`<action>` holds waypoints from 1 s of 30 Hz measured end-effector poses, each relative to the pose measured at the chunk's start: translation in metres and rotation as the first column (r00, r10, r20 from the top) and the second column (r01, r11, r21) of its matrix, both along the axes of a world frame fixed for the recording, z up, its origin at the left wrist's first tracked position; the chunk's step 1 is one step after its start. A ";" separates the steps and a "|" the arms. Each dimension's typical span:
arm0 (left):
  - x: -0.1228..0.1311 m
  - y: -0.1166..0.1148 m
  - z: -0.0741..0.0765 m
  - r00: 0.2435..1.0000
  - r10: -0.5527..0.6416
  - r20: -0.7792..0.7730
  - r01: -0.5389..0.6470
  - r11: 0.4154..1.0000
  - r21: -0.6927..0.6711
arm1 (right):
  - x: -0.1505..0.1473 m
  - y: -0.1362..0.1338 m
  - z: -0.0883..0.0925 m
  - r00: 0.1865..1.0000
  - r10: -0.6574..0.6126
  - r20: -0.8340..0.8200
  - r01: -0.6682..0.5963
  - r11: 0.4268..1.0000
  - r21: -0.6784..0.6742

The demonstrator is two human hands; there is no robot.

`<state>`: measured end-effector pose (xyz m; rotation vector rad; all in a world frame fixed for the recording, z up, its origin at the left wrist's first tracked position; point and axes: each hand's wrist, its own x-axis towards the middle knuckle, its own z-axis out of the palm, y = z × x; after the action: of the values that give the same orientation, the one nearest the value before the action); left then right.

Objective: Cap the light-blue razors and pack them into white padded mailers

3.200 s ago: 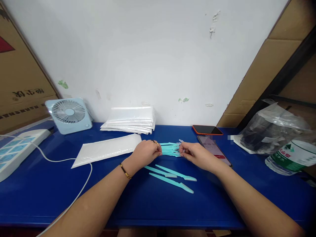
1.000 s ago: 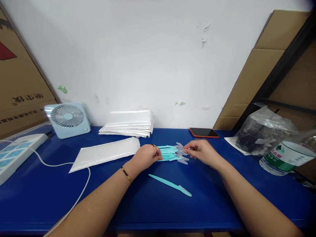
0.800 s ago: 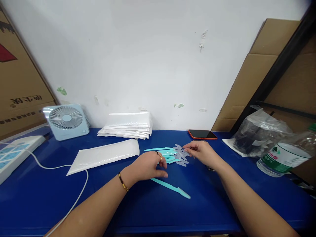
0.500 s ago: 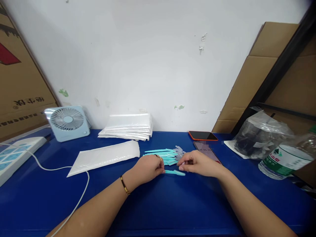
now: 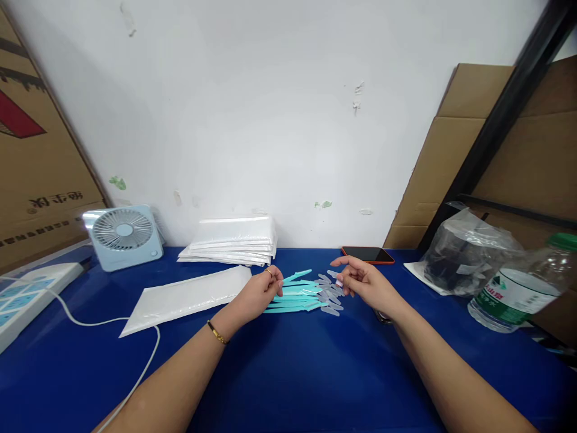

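Observation:
A bunch of several teal plastic razors (image 5: 301, 293) with clear caps lies fanned on the blue table (image 5: 288, 373). My left hand (image 5: 258, 293) grips the handle ends of the bunch, fingers curled round them. My right hand (image 5: 363, 282) hovers just right of the capped tips, fingers loosely spread and holding nothing. A white padded envelope (image 5: 187, 298) lies flat to the left of my left hand.
A stack of white envelopes (image 5: 234, 239) and a small blue fan (image 5: 124, 235) stand at the back. A power strip (image 5: 24, 292) with its white cable (image 5: 135, 355) sits far left. A phone (image 5: 367, 255), a plastic bag (image 5: 469, 252) and a bottle (image 5: 518, 288) are on the right.
The loose razors that lay near the front have been gathered into the bunch. My left hand closed on the handles again, and my right hand let go and lifted off the tips.

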<state>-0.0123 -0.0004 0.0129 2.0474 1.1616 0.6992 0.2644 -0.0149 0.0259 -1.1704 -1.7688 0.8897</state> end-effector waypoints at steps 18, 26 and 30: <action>0.006 -0.003 0.004 0.983 0.098 -0.157 -0.061 0.973 0.224 | -0.026 0.000 -0.011 0.983 0.013 -0.185 -0.028 0.996 -0.082; 0.006 -0.002 0.002 0.982 0.090 -0.164 -0.059 0.981 0.184 | -0.025 -0.002 -0.008 0.988 0.012 -0.153 -0.016 1.000 -0.022; 0.007 -0.003 0.002 0.989 0.049 -0.141 -0.024 0.984 0.175 | -0.028 -0.003 -0.010 0.987 0.046 -0.152 -0.053 0.998 -0.041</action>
<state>-0.0050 -0.0030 0.0146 2.2591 1.2617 0.6997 0.2360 -0.0178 0.0163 -1.0629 -1.6689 1.0250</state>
